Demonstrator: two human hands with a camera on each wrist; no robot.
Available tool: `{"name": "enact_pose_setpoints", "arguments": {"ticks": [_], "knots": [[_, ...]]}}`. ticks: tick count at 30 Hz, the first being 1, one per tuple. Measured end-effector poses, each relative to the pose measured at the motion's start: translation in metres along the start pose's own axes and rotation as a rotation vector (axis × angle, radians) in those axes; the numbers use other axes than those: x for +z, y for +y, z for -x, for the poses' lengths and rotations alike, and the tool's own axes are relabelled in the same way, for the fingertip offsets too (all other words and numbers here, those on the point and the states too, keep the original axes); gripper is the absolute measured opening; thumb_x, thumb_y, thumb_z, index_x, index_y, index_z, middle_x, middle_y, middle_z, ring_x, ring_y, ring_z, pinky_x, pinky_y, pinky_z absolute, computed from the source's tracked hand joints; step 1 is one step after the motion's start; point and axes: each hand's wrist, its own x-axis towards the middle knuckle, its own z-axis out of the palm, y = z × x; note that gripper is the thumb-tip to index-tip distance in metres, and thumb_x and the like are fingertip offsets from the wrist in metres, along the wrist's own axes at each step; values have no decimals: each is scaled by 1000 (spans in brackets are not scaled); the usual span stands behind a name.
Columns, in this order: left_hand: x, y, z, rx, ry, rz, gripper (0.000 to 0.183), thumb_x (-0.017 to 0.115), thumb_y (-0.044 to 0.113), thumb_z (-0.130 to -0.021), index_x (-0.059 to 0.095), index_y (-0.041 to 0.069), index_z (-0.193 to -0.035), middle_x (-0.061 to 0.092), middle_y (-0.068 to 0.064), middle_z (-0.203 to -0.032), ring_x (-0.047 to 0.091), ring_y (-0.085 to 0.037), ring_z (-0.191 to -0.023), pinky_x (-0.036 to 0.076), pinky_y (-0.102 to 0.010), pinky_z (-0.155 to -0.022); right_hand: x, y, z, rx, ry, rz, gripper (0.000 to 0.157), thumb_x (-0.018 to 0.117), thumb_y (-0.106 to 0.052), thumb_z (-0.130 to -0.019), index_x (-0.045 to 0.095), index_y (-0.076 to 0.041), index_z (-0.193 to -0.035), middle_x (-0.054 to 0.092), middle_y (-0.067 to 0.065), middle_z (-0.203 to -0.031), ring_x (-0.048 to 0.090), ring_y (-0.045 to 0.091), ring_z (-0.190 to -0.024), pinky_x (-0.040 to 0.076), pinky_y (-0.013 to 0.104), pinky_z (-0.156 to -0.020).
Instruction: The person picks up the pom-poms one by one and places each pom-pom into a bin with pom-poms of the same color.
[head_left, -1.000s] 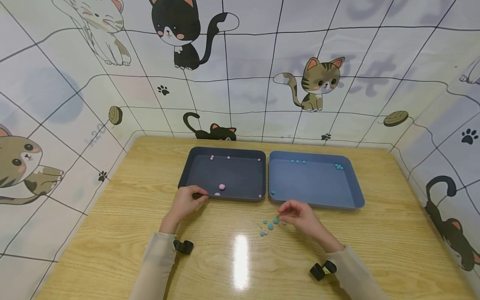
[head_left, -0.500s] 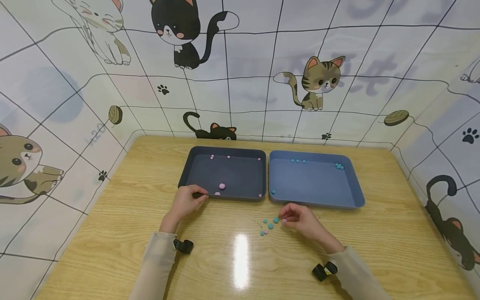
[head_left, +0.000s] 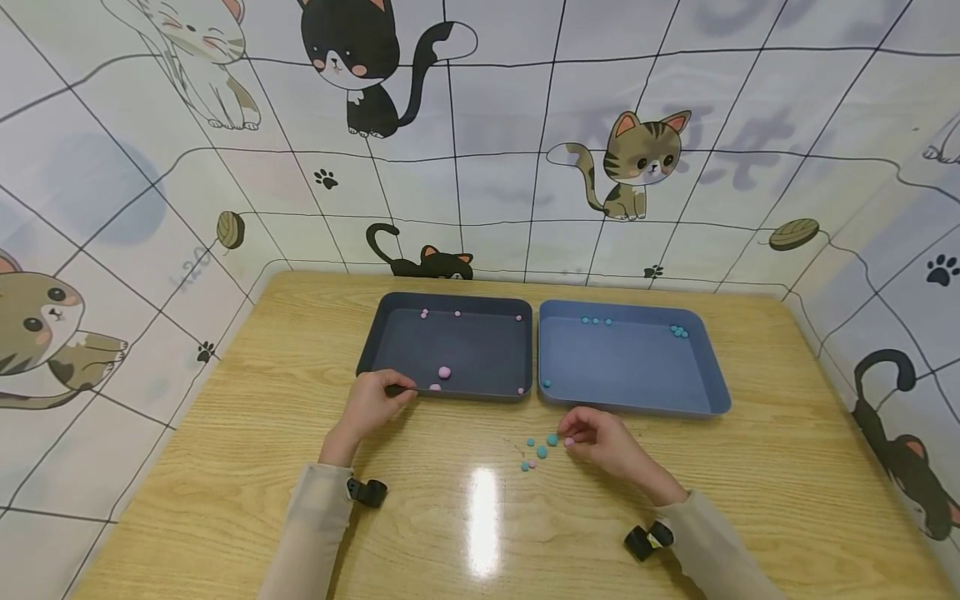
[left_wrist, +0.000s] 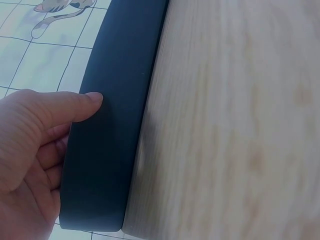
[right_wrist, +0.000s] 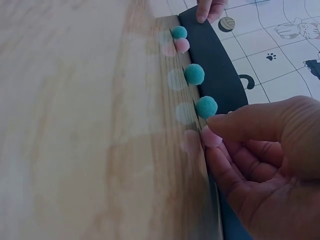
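Pink ball at the fingers: the pink ball (right_wrist: 212,139) sits on the worktop (head_left: 420,517), in front of the blue tray (head_left: 626,367), at the near end of a short scatter of balls.
Right hand: the right hand (head_left: 606,439) is drawn to a narrow pinch, thumb on one side of that ball and forefinger on the other; whether it bears any weight cannot be told.
Left hand: the left hand (head_left: 372,402) grips the near wall of the dark tray (head_left: 480,350) close to its left corner.
Ball handling: it looks fuzzy, so probably very light, soft and easily squashed, more apt to roll away than to break. A gentle two-finger pinch across its middle should do.
Tray handling: the wall looks thin, smooth and fairly stiff; the rim is the natural place to hold it.
Head view only: pink balls (head_left: 445,372) in the dark tray, turquoise balls (head_left: 678,332) in the blue one, and four loose turquoise balls (head_left: 542,452) on the worktop, of which the right wrist view shows three.
Right wrist view only: the fuzzy surface and the fingertips' placement on the ball.
Left wrist view only: the left thumb lying flat on the wall's outer face, other fingers behind it.
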Motion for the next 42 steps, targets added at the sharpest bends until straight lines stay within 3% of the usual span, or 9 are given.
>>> {"name": "enact_pose_setpoints", "arguments": {"ticks": [15, 29, 37, 42], "knots": [[0, 1, 1, 4, 0, 0, 5, 73, 6, -79, 74, 3, -83, 70, -4, -81, 65, -21, -79, 52, -39, -74, 3, 4, -1, -74, 2, 68, 18, 64, 13, -79, 61, -2, -90, 60, 7, -90, 60, 21, -79, 52, 25, -70], [0, 0, 1, -6, 0, 9, 6, 73, 8, -80, 74, 3, -83, 70, -4, -82, 65, -20, -79, 52, -39, -73, 3, 3, -2, -59, 17, 88, 17, 65, 10, -80, 62, -5, -88, 60, 4, -87, 58, 16, -77, 51, 26, -68], [0, 0, 1, -11, 1, 13, 5, 73, 7, -80, 74, 4, -83, 69, -3, -82, 64, -19, -78, 52, -38, -72, 2, -3, -3, -35, 28, 53, 15, 65, 9, -80, 63, -4, -88, 62, 5, -86, 58, 15, -77, 51, 24, -68], [0, 0, 1, -5, 0, 9, 6, 73, 8, -80, 74, 3, -83, 69, -4, -82, 65, -20, -78, 52, -39, -73, 1, -10, -6, -84, 29, 24, 13, 66, 7, -82, 64, -3, -90, 63, 7, -88, 59, 17, -79, 52, 24, -69]]}}
